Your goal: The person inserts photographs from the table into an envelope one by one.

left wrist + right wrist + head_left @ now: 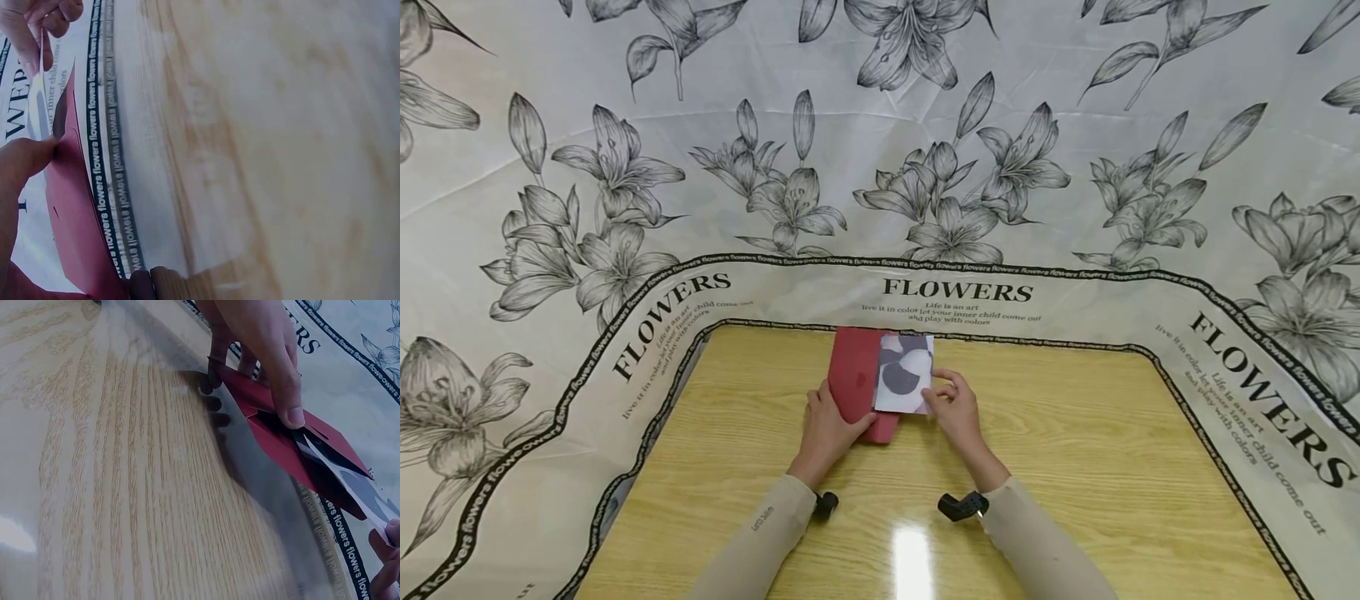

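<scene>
In the head view my left hand grips a red paper envelope by its left side and lower edge. My right hand pinches the right edge of a card printed in grey, white and purple shapes, which overlaps the envelope's right half. The right wrist view shows the envelope gaping along one side, the left thumb at that mouth and the card's near corner at the opening. Seen edge-on in the left wrist view, the envelope stands raised, its fingers below hidden.
Beneath the hands is a wood-grain table with a bright glare spot near its front. A pale cloth printed with lilies and lettering rises behind and along both sides. Black wrist devices sit on both forearms.
</scene>
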### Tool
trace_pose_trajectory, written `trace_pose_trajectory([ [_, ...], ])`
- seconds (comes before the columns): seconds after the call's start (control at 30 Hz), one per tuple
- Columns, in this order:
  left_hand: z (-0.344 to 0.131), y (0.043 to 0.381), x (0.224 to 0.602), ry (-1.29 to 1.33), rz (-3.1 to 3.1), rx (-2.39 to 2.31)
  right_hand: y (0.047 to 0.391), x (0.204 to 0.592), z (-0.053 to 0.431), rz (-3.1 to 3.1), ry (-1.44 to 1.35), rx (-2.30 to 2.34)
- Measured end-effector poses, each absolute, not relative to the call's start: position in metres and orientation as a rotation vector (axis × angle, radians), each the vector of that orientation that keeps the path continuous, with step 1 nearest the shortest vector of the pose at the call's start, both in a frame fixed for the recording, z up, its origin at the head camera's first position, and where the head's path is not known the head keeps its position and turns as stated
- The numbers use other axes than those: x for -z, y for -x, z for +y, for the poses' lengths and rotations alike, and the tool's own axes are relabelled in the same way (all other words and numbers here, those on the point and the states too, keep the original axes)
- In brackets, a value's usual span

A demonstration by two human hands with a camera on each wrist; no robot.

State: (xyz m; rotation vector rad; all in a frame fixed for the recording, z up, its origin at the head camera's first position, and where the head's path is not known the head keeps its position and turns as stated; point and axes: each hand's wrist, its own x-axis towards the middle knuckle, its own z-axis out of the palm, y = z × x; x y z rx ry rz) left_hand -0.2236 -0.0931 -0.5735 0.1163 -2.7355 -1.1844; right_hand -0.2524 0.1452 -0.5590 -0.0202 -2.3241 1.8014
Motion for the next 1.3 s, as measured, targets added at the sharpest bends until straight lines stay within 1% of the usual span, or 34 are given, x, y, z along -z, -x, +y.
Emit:
trace_pose_trajectory([
  [0.73,-0.092,0.223,0.571,-0.124,-2.733,1.195,0.264,0.558,0.123,-2.341,0.024,-1.808],
  [1.3,-0.092,0.221,0.57,-0.095,-2.736,1.176,0.265,0.56,0.104,-2.396,0.01,-1.794],
])
